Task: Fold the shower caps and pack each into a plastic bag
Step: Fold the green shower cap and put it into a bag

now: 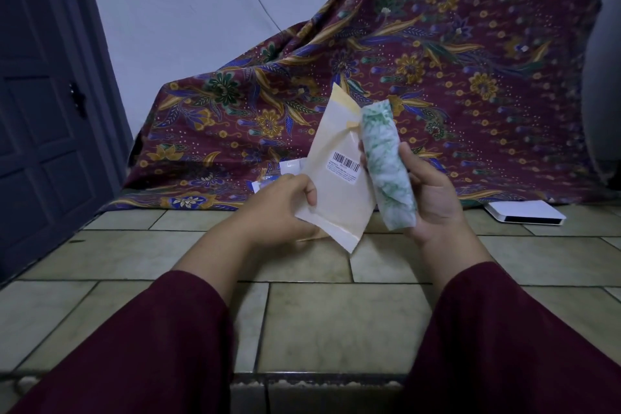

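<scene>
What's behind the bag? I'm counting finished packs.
Behind the bag, small white packets on the batik cloth peek past its left edge; the bag and left hand cover the rest.

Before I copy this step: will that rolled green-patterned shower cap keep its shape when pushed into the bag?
Probably not by itself. The rolled shower cap looks thin and crinkly, likely light and soft, and the right hand grips it, so it may spring open. The plastic bag, pinched by the left hand, looks floppy too.
</scene>
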